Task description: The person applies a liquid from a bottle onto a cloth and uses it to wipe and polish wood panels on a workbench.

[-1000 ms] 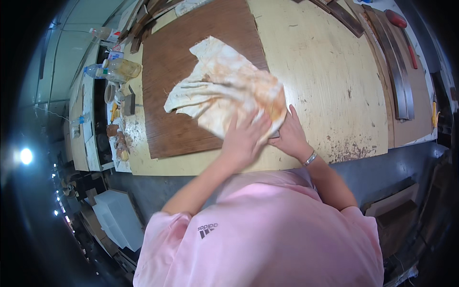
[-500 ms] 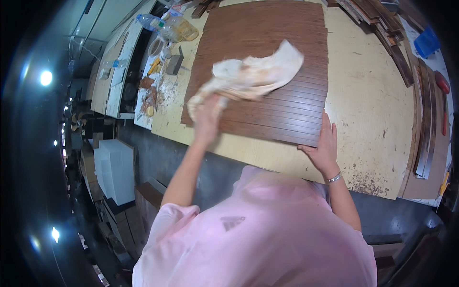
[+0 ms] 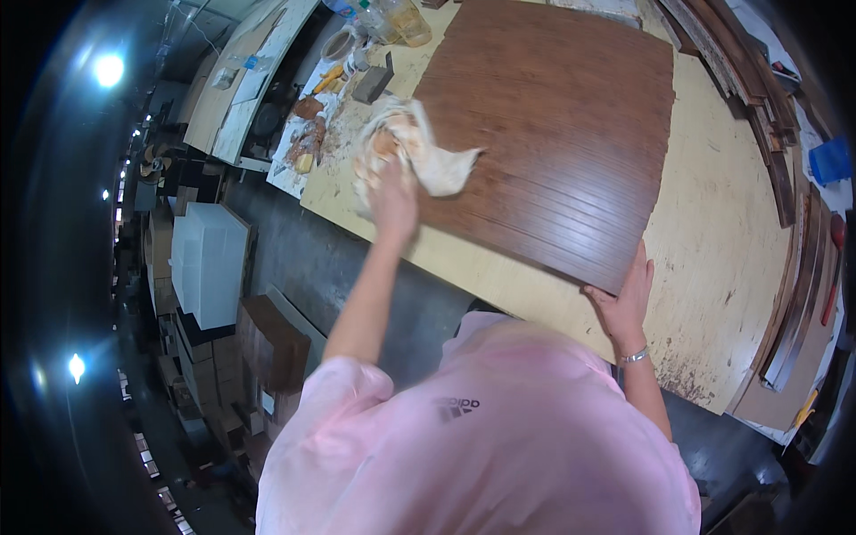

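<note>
A brown wooden panel [image 3: 553,116] with fine parallel grooves lies flat on the pale worktable [image 3: 713,205]. At the panel's near left corner, my left hand [image 3: 394,201] is closed on a stained cream cloth [image 3: 437,165]. The cloth is bunched under and ahead of the fingers, and its loose end spreads to the right over the panel. Part of it hangs past the panel's left edge onto the table. My right hand [image 3: 627,294] rests against the near right corner of the panel, thumb and fingers apart, gripping nothing.
A grey block [image 3: 372,85] stands left of the panel, with plastic bottles [image 3: 406,22] behind it. Dark wooden strips [image 3: 736,62] lie stacked along the right side, near a blue container [image 3: 831,160]. A white box [image 3: 209,263] stands off the table's left side.
My left hand has drawn the cloth back toward the panel's near left corner; it was spread farther across the panel before. The view has turned. My right hand stays at the near right corner.
</note>
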`<state>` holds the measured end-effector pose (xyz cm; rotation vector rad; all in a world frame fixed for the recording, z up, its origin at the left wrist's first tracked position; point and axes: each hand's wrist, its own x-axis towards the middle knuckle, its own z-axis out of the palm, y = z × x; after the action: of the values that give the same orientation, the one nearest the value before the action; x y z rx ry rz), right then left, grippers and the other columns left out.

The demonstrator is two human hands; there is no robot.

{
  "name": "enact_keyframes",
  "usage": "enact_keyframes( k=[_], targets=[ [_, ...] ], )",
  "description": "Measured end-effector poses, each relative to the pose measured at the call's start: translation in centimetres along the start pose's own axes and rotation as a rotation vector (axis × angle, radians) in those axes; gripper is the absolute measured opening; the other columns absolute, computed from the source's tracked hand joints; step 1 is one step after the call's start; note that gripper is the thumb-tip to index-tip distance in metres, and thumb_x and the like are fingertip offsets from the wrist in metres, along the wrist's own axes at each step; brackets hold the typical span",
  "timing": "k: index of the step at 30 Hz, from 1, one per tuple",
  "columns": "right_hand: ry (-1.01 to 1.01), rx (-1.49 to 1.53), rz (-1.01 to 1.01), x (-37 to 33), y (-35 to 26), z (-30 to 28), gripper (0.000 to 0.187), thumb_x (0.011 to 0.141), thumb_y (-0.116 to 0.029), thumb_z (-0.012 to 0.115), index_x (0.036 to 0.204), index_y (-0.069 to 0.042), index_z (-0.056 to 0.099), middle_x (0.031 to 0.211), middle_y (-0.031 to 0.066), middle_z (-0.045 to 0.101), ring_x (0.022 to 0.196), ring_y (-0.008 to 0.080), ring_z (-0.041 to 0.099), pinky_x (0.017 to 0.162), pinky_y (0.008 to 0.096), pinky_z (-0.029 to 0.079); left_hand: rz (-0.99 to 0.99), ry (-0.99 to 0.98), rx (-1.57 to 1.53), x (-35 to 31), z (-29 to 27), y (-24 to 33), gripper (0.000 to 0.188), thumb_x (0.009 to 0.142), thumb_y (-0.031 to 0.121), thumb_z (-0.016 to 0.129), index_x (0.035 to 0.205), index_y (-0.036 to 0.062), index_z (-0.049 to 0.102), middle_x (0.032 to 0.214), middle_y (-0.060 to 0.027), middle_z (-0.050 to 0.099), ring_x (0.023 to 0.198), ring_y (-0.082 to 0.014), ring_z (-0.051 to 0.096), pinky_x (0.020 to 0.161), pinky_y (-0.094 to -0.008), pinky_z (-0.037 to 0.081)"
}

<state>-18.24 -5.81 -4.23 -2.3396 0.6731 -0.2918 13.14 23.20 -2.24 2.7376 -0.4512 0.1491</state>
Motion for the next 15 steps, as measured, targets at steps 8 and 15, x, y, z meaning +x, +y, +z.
enact_keyframes(
  k=[8, 15],
  targets=[
    [0.023, -0.005, -0.055, 0.2, 0.1, 0.3, 0.121, 0.06, -0.046, 0.088, 0.152, -0.001, 0.023, 0.157, 0.019, 0.029, 0.145, 0.0355, 0.028, 0.118, 0.0562, 0.016, 0.046, 0.053, -0.016, 2.5, -1.7, -2.1, 0.045, 0.096, 0.018, 0.055, 0.139, 0.0031, 0.051, 0.142, -0.0175, 0.053, 0.133, -0.0333, 0.047, 0.115, -0.0483, 0.028],
    [-0.049, -0.196, -0.105, -0.2, 1.9, 1.0, 0.117, 0.061, -0.048, 0.087, 0.15, -0.002, 0.027, 0.153, 0.019, 0.035, 0.142, 0.0363, 0.032, 0.118, 0.057, 0.017, 0.859, -0.185, -0.313, -12.7, 5.9, 18.5, 0.045, 0.1, 0.025, 0.046, 0.137, -0.0018, 0.051, 0.139, -0.0208, 0.053, 0.134, -0.0366, 0.045, 0.115, -0.0455, 0.03]
  ],
)
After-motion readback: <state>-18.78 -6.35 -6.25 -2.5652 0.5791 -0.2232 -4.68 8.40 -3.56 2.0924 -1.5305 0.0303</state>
